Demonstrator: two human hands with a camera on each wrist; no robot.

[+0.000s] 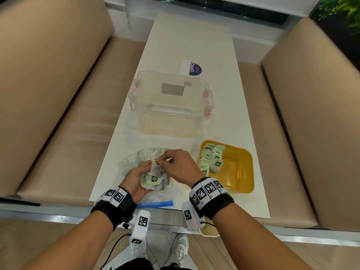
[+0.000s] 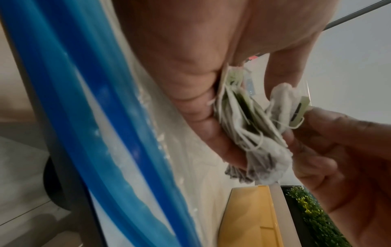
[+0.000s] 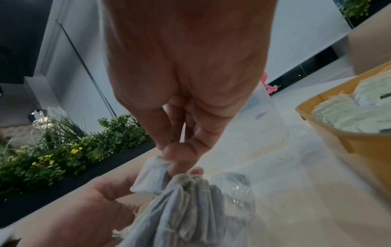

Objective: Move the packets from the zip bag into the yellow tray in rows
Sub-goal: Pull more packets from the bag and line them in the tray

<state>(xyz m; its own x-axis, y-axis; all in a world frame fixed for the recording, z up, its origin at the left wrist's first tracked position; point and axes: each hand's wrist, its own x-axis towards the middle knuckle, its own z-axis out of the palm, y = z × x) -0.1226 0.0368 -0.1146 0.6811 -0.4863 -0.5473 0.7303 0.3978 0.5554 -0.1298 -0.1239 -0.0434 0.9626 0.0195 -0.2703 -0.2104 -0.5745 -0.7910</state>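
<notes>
My left hand [image 1: 139, 177] grips a stack of tea-bag packets [image 1: 153, 180] with green labels, over the clear zip bag [image 1: 130, 162] on the white table. The same stack [image 2: 247, 127] fills the left wrist view, held against my left fingers [image 2: 207, 133]. My right hand [image 1: 175, 164] pinches one packet [image 1: 155, 168] at the top of the stack; that packet [image 3: 149, 178] hangs below my right fingertips [image 3: 175, 153]. The yellow tray [image 1: 239, 168] stands to the right with two rows of packets [image 1: 211, 158] along its left side.
An empty clear plastic box [image 1: 171, 102] with pink latches stands behind the bag and tray. The bag's blue zip strip [image 1: 155, 204] lies at the table's near edge. A sticker [image 1: 191, 68] lies farther back. Beige benches flank the table.
</notes>
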